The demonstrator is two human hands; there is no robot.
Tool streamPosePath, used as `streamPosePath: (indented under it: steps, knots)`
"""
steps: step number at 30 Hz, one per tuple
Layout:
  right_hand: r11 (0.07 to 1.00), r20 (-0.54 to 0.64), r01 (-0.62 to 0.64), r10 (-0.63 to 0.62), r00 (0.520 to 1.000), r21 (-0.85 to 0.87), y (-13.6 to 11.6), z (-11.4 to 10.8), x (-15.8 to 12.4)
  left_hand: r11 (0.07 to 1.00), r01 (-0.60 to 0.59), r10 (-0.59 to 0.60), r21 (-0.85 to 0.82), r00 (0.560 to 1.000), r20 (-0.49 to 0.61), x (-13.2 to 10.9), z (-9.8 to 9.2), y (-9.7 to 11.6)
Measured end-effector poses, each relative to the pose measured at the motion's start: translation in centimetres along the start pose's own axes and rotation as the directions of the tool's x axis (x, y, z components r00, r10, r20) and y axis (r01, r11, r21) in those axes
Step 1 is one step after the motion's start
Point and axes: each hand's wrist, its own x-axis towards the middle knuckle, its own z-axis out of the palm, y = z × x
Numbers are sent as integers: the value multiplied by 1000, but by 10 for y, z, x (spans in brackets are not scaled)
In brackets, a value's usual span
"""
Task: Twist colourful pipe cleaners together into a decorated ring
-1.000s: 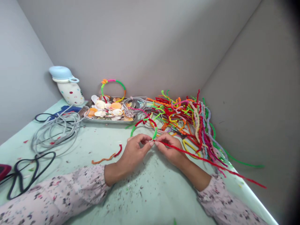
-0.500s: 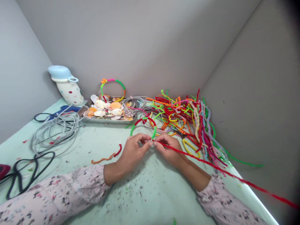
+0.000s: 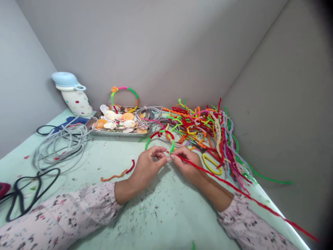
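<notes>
Between my hands stands a ring (image 3: 167, 133) wrapped in red and green fuzzy pipe cleaner. My left hand (image 3: 149, 165) pinches the ring's near part with thumb and fingers. My right hand (image 3: 188, 165) is closed on a long red pipe cleaner (image 3: 223, 179), right beside the left fingertips. From there the pipe cleaner runs slantwise across the right forearm, past the table's right edge. The exact contact at the fingertips is partly hidden.
Shells fill a metal tray (image 3: 122, 133), with a multicoloured ring (image 3: 138, 100) upright behind. Pipe cleaners (image 3: 203, 128) are heaped at back right. Grey cable (image 3: 62, 149), black cord (image 3: 19, 194) and a bottle (image 3: 76, 100) are at left. Orange and red scraps (image 3: 117, 175) lie near my left hand.
The red pipe cleaner's far end has swung down, and its tip now shows at lower right. My hands stay almost in place, with the fingertips shifted slightly.
</notes>
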Motion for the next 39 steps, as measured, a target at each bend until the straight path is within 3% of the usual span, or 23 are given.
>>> streamPosePath:
  steps: [8,17,22,33,39]
  knots:
    - [1000,4,13,-13,1000,0,0,-1,0,993,-43,40,107,999,28,1,-1,0]
    - [998,13,59,-59,998,-8,0,-1,0,984,-83,84,159,996,1,-1,-1,4]
    - [999,37,40,-40,999,1,0,-1,-2,954,-127,143,270,989,-39,-1,-2,4]
    - [988,9,151,-151,988,39,-2,-4,-4,845,-369,412,387,911,-31,-8,-3,4]
    - [961,-25,275,-275,961,-6,-7,-7,-4,815,-440,477,378,879,-5,-12,-4,9]
